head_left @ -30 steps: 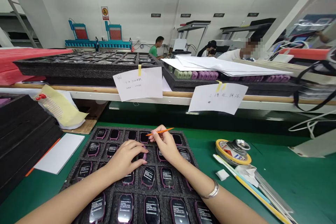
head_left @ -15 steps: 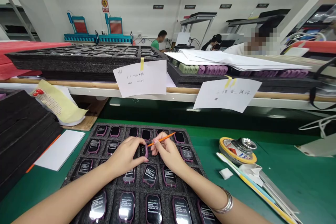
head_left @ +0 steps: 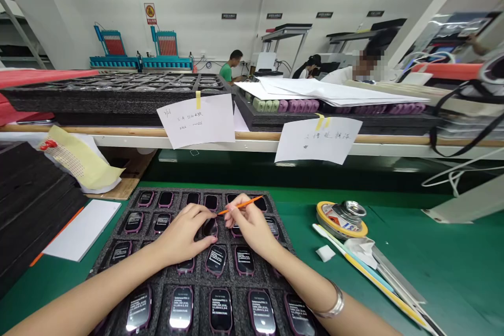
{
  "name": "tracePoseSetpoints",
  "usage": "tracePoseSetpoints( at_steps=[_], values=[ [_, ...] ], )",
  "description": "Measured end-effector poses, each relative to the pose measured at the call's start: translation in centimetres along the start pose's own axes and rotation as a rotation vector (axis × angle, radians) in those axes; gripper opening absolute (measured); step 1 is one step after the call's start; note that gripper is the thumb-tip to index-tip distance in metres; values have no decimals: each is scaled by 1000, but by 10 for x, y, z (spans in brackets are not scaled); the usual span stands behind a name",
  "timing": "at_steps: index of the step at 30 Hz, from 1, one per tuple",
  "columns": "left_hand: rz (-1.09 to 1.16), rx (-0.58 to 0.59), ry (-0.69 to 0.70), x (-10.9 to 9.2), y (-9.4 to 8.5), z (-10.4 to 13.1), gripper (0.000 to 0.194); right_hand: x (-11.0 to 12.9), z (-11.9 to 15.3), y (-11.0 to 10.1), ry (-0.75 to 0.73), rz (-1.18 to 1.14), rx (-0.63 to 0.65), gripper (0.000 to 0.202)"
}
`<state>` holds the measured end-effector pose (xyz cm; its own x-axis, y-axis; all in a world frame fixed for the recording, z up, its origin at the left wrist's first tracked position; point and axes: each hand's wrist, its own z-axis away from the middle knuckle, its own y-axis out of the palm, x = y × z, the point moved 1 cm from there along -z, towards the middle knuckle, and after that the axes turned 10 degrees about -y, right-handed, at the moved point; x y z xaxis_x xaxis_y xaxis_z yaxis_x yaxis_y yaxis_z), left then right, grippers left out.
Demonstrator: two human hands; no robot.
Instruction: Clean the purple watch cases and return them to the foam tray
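Note:
My left hand point(head_left: 185, 232) is closed on a purple-rimmed smartwatch case point(head_left: 210, 228), thumb at its lower edge and fingers at its upper edge. The case stays low over the foam tray point(head_left: 157, 294), and its screen is dark. In a pinch, my right hand point(head_left: 250, 224) has a thin orange pointed stick point(head_left: 246, 203), whose left end meets the top edge of that case near my left fingertips. Similar watch cases sit in the tray's slots around both hands, such as one with lit white text point(head_left: 221, 311). My hands cover some of them.
Right of the tray lie a yellow-rimmed tape roll with a metal dispenser bottle point(head_left: 342, 219), a white wad point(head_left: 325, 253) and several long slim tools point(head_left: 366, 273). Stacked black foam point(head_left: 35, 220) and white paper point(head_left: 82, 228) are left. A shelf edge point(head_left: 252, 149) crosses ahead; people sit beyond.
The whole view has shifted somewhat. The watch case in my left hand now lies flatter, and the orange stick has moved along to its top edge.

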<state>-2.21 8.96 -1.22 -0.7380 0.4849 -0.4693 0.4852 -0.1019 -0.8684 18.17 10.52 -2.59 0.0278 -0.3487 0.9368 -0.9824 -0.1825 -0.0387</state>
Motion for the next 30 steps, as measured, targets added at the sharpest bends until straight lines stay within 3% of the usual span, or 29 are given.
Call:
tracePoseSetpoints(
  at_steps=[3,7,14,27,30],
  values=[
    [-42,19,59,-13,2,-3,24,3,1,-20,-30,30,-87,41],
    [-68,67,171,-32,16,-17,25,-1,11,-42,-57,119,-168,40],
    [-74,61,177,-41,34,-43,24,-9,24,-52,-105,246,-234,36],
    [103,34,59,-34,28,-40,26,-7,21,-49,-108,281,-93,26],
    [131,28,12,-34,28,-40,38,-5,21,-49,-96,293,-60,23]
  ],
)
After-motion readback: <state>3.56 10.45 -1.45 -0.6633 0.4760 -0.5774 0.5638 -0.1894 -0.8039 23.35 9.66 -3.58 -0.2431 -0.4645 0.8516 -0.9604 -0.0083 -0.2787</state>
